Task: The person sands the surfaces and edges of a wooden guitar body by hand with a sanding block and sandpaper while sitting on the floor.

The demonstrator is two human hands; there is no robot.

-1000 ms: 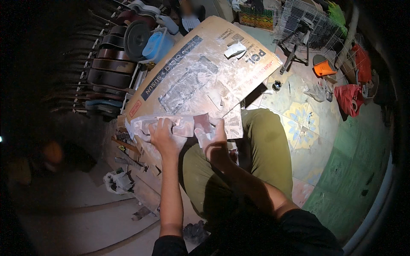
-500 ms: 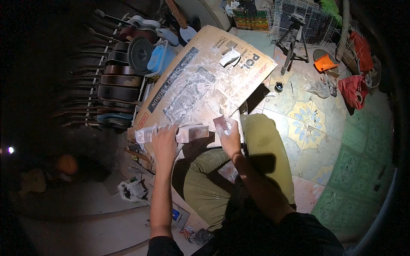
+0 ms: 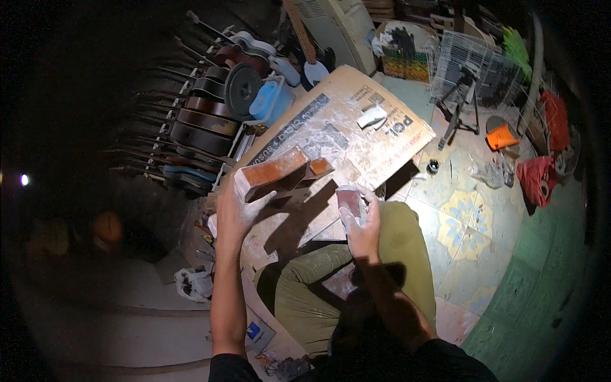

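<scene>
My left hand [image 3: 238, 207] clasps the dusty brown workpiece [image 3: 273, 169] above the cardboard [image 3: 387, 156], seemingly for inspection; my right hand [image 3: 361, 224] grips a reddish sheet [image 3: 348, 198], apart. Rubbing would call for steady support.

L hand [image 3: 237, 207] held raised over cardboard's [image 3: 353, 146] L side, thumb splayed, other fingers mostly hidden. R hand [image 3: 363, 223] held nr its near R edge, fingers bent, gripping. Both forearms extended fwd.

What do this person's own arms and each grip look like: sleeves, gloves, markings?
Black sleeves show at the lower edge; the forearms are bare. The left grip and right grip are ungloved, with pale dust on the fingers.
</scene>
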